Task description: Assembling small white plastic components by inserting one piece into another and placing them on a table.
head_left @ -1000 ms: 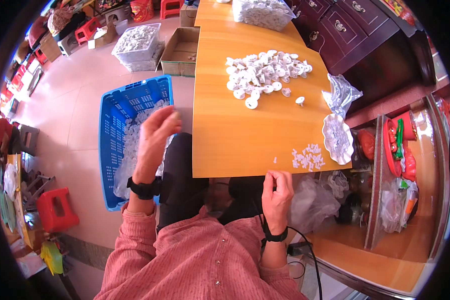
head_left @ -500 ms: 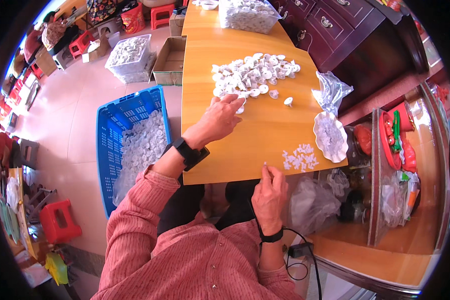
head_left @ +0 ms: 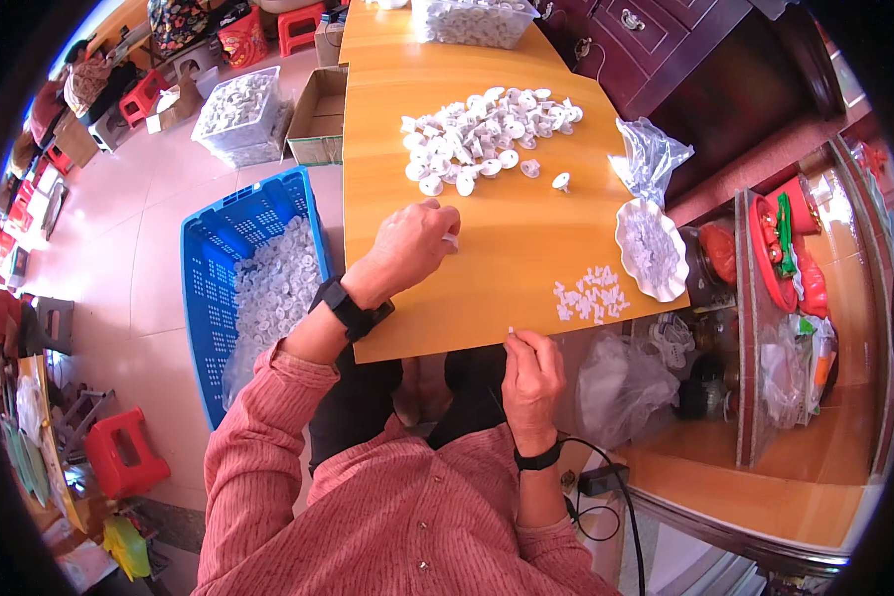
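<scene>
My left hand [head_left: 407, 246] is closed over the wooden table [head_left: 507, 253], with a white round plastic piece [head_left: 451, 240] partly showing at its fingertips. Beyond it lies a loose heap of white disc-shaped plastic pieces with stems [head_left: 477, 134]; a single one [head_left: 562, 182] rests apart on its right. By the near table edge, my right hand [head_left: 533, 387] pinches a tiny white plastic piece [head_left: 511, 331] between thumb and forefinger. Several small white pieces [head_left: 592, 295] are scattered just right of that hand, beside a scalloped white dish [head_left: 626, 230] filled with more of them.
A blue plastic crate [head_left: 201, 298] of clear-white pieces stands on the floor at my left. Behind it are a filled clear tub [head_left: 238, 144] and a cardboard box [head_left: 315, 149]. A clear bag [head_left: 649, 159] lies near the dish. Dark drawers [head_left: 656, 60] flank the table's right.
My left hand has drawn back from the heap toward me and now holds a round piece. My right hand still pinches its tiny piece. The whole view has shifted slightly.
</scene>
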The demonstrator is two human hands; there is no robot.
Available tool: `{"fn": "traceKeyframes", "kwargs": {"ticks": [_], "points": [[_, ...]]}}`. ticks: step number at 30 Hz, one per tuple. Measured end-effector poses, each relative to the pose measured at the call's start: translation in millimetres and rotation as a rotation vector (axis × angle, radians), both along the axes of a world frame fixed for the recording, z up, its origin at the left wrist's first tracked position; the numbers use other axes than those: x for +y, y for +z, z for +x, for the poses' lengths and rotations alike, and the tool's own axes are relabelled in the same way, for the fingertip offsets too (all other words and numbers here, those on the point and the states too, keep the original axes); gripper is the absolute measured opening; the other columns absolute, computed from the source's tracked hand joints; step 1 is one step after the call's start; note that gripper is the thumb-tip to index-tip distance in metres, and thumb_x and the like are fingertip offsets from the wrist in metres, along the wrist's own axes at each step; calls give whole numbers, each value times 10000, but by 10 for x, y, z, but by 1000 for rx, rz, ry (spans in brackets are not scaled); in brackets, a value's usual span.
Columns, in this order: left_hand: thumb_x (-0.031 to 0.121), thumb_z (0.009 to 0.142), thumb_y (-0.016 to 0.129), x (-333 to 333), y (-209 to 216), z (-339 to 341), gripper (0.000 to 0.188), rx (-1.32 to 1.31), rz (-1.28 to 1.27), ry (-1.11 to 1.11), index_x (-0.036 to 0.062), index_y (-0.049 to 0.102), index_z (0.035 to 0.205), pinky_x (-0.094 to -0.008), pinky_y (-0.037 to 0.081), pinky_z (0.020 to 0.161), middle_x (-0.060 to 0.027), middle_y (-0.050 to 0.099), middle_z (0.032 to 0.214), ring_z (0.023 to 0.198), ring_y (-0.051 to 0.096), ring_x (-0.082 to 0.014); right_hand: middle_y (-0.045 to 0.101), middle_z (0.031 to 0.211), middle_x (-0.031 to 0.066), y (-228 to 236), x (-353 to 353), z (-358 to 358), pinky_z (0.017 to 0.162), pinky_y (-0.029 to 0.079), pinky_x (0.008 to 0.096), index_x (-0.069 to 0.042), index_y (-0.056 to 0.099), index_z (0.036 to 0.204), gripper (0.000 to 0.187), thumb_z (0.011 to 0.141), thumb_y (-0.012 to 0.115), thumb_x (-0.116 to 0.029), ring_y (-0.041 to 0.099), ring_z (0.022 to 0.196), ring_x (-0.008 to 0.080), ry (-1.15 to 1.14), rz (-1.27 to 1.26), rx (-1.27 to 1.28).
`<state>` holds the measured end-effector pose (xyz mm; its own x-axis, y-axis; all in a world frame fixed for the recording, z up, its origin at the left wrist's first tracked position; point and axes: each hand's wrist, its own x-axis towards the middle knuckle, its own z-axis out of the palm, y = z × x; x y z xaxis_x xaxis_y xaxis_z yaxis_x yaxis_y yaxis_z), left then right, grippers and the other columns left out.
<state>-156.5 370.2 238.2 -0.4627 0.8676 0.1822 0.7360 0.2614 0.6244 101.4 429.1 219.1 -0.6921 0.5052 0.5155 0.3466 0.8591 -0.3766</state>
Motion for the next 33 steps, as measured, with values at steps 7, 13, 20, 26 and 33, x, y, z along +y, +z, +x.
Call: {"fn": "traceKeyframes", "kwargs": {"ticks": [7,13,20,26,33], "points": [[98,796,721,-226,-26,136,123,23,66,-35,27,668,882,-472,522,740,-173,658,884,823,650,-401,619,1025,124,-51,-48,-26,755,535,418,8,624,964,115,872,685,36,642,894,319,-14,-6,6],[80,792,735,-428,19,258,133,-4,102,-35,-2,652,856,-423,545,705,-184,657,837,773,667,-374,588,1042,170,-98,-64,-13,749,533,391,20,575,1003,95,928,633,29,627,871,312,-38,-189,116],[109,927,744,-724,123,578,153,-815,202,32,-8,647,945,-289,603,723,-46,711,918,845,698,-120,623,1064,79,81,-117,21,763,524,262,12,590,1045,97,1027,568,-80,621,785,125,-13,-1066,333],[68,955,690,-852,-48,1042,127,-1479,534,77,9,673,1066,-293,628,781,-94,708,1055,929,709,-184,625,1106,79,269,-215,-62,824,513,269,-1,607,1030,106,1027,583,-104,623,842,131,56,-1247,336],[34,956,676,-927,-239,1191,289,-1738,721,93,16,662,1244,-326,603,919,-116,690,1189,1081,682,-211,566,1196,130,359,-398,-224,932,485,321,0,600,1000,47,968,629,-20,591,1060,209,167,-891,348]]}}
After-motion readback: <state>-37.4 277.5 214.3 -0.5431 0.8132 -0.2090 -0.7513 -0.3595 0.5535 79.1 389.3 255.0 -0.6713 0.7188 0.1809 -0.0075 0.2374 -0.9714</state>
